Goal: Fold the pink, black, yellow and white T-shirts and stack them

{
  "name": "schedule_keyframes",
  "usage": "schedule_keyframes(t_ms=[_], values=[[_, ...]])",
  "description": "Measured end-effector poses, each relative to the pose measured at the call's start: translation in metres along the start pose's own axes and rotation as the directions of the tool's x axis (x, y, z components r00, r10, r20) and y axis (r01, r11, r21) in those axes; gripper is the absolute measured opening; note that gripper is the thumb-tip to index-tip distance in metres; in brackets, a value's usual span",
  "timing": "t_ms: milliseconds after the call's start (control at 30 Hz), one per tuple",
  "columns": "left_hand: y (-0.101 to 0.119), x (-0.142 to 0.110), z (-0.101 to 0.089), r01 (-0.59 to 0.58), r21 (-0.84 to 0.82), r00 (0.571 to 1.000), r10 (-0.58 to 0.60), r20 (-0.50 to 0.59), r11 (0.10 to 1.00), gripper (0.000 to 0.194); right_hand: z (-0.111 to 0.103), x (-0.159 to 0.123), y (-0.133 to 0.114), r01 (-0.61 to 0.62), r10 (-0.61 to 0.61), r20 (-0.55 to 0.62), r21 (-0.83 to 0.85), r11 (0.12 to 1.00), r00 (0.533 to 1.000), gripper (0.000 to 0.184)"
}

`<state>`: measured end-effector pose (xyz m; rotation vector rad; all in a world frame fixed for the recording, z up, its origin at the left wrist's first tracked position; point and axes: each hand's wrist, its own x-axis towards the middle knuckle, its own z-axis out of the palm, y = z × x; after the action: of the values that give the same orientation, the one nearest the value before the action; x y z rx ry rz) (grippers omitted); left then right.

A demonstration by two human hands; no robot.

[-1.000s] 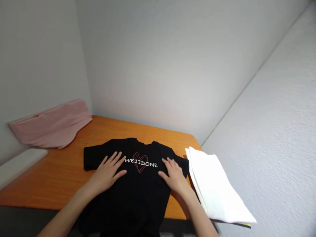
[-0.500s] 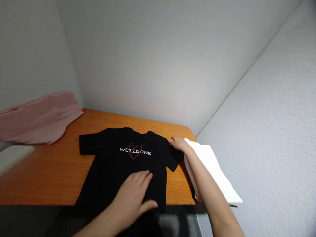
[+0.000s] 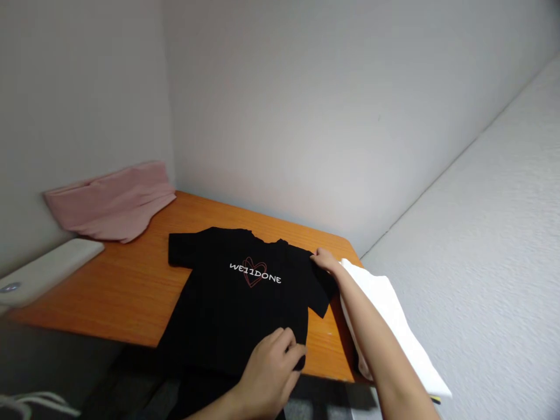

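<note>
A black T-shirt (image 3: pixel 236 297) with white lettering and a red heart lies face up on the orange wooden table (image 3: pixel 114 291), its lower part hanging over the near edge. My left hand (image 3: pixel 271 367) pinches the shirt's right side near the table's front edge, fingers closed on the cloth. My right hand (image 3: pixel 324 259) reaches to the shirt's right shoulder by the sleeve and pinches the fabric there.
A folded white garment (image 3: pixel 394 326) lies at the table's right edge under my right forearm. A pink folded cloth (image 3: pixel 114 201) rests at the back left against the wall. A white flat device (image 3: pixel 44 271) sits at the left edge. Walls close in behind and on both sides.
My left hand moved from the shirt's chest down to its lower right side and closed on it. My right hand went from the chest to the right shoulder.
</note>
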<state>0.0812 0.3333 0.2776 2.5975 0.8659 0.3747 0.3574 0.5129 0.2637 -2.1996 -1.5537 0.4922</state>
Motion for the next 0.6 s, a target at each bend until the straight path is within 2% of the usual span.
schedule_keyframes(t_ms=[67,133,233,300,400,467,533,600], values=[[0.001,-0.005,-0.017,0.075,-0.212,0.991,-0.097,-0.096,0.974,0.023,-0.015,0.002,-0.012,0.014,-0.013,-0.004,0.052,0.999,1.000,0.009],[-0.002,-0.012,-0.035,0.168,-0.365,0.955,-0.243,-0.170,0.916,0.017,-0.030,0.008,-0.033,0.045,-0.044,-0.012,0.112,0.993,0.999,0.015],[-0.016,-0.030,-0.063,0.276,-0.477,0.848,-0.445,-0.289,0.834,0.014,-0.044,0.025,-0.086,0.115,-0.111,-0.033,0.197,0.974,0.993,0.024],[-0.031,-0.046,-0.080,0.310,-0.513,0.756,-0.535,-0.377,0.800,0.021,-0.041,0.037,-0.132,0.170,-0.163,-0.049,0.242,0.955,0.985,0.028],[-0.059,-0.076,-0.098,0.388,-0.513,0.626,-0.628,-0.463,0.766,0.029,-0.017,0.048,-0.205,0.255,-0.250,-0.056,0.299,0.920,0.967,0.029],[-0.077,-0.096,-0.104,0.532,-0.410,0.569,-0.671,-0.475,0.741,0.028,0.008,0.047,-0.247,0.303,-0.310,-0.032,0.331,0.894,0.950,0.030],[-0.093,-0.116,-0.108,0.661,-0.232,0.560,-0.675,-0.480,0.713,0.026,0.033,0.040,-0.278,0.348,-0.374,0.005,0.358,0.867,0.927,0.033],[-0.106,-0.130,-0.110,0.692,-0.073,0.590,-0.622,-0.515,0.718,0.028,0.053,0.032,-0.295,0.394,-0.435,0.029,0.373,0.840,0.900,0.036]])
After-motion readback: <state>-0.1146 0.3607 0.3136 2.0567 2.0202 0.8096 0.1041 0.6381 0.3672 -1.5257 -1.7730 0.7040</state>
